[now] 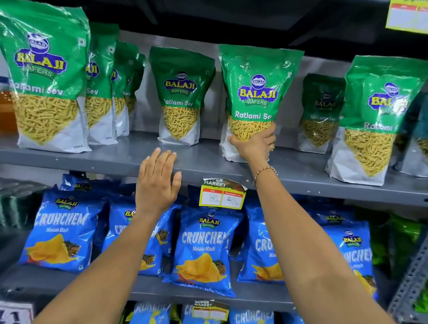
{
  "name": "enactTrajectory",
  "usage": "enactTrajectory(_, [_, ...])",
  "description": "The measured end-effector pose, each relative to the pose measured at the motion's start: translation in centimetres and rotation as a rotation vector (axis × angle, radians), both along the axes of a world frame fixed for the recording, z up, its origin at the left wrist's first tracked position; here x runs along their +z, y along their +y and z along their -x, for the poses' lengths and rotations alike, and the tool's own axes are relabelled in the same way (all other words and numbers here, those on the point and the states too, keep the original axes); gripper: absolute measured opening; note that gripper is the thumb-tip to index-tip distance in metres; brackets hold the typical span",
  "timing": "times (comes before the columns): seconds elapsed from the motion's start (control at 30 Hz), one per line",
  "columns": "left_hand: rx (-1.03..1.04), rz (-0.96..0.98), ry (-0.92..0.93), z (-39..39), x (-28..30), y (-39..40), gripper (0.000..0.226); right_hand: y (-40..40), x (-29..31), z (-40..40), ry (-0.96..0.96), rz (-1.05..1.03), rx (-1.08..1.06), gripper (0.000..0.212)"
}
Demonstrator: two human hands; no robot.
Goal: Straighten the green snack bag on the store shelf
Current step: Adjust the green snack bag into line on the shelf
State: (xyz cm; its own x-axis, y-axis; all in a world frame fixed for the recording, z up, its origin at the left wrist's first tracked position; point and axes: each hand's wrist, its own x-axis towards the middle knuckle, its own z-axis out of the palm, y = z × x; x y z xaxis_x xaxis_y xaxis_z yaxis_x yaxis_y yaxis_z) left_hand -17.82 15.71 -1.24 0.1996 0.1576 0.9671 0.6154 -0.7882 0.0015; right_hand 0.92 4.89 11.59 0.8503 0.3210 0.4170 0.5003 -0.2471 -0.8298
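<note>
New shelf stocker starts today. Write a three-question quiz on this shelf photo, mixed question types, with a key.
1. True or false: the right hand grips the green snack bag near its bottom.
2. The left hand is: A) holding a blue bag, B) open at the shelf edge, C) out of view.
3. What two numbers show on the price tag?

Key: 1 true; 2 B; 3 80 and 40.

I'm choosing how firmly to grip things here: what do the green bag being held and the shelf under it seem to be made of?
The green snack bag held by the right hand looks like thin glossy plastic film: it shows glare, crinkles and a clear window on the sev. The shelf looks like grey-painted metal, matte, with small chips along its front edge.
</note>
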Motion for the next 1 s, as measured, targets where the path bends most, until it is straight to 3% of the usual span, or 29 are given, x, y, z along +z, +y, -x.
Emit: enactTrajectory(1.0, [-0.002, 0.245, 0.154, 1.5, 1.0, -2.6, 0.052, -6.3, -0.6, 4.6, -0.07, -0.029, -0.03, 0.127])
